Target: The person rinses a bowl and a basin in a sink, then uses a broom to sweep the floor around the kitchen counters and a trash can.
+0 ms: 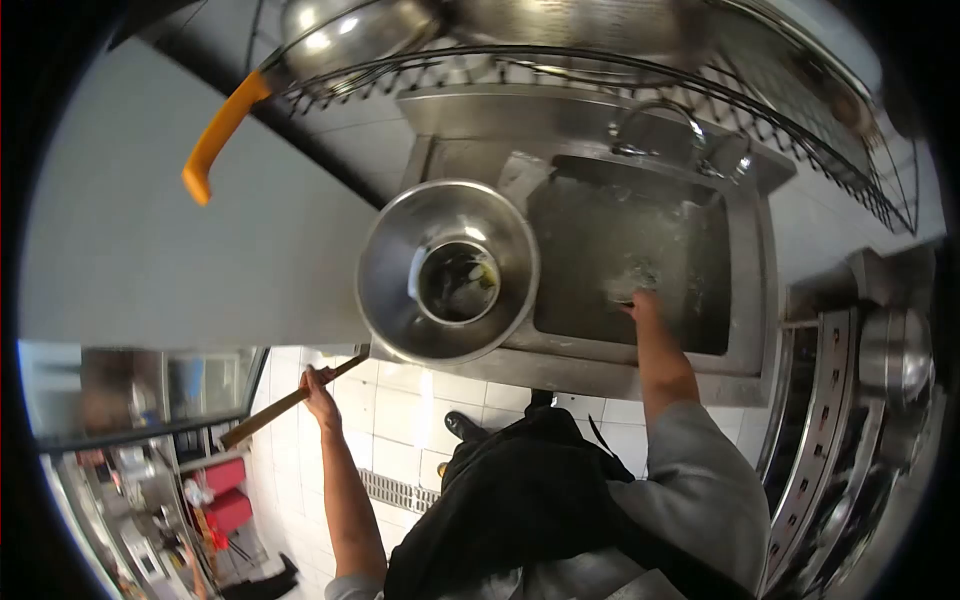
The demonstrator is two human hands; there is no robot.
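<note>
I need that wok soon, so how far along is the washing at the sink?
Done: the sink holds water. In hand: the left hand grips the wooden handle by the wok, and the right hand reaches into the water. Left: the wok's centre shows dark liquid and residue, so it looks unwashed.

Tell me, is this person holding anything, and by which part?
The left hand grips the wok by its wooden handle, nearer the pan end. The right hand reaches into the sink; whether it holds anything cannot be told.
</note>
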